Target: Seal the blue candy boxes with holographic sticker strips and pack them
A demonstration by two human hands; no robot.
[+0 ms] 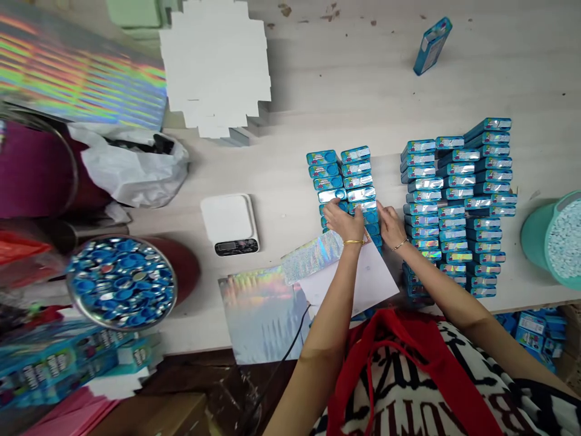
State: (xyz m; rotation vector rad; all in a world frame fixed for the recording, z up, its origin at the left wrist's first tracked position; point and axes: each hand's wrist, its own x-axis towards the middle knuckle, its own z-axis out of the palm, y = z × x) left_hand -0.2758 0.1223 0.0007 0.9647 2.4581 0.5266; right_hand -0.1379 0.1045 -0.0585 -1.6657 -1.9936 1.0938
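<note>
Spanning most of the view, the pale surface (390, 103) carries slim blue boxes in columns, the larger block (454, 212) to the right of the hands. The smaller double column (347, 172) lies directly in front of the person, with a white sheet (372, 275) and a glittery strip (313, 257) over part of its near end; both look thin, slick and easy to nudge or crease. The left hand (345, 221) is over this double column, fingers loosely spread and bent down at the box tops; whether it pinches one, I cannot tell. The right hand (393, 227) has its fingers drawn fairly narrow just beside the column's right side, its grip hidden. Each box, like the lone one (433, 46) far off to the right, should be light, fairly stiff and smooth enough to slip against its neighbours. Thumb and fingers would best take it by its two narrow ends, gently, since hard squeezing could dent the walls. Smallest of all, the glossy top edges would suit a flat fingertip push, evenly given, lest the row skew.
</note>
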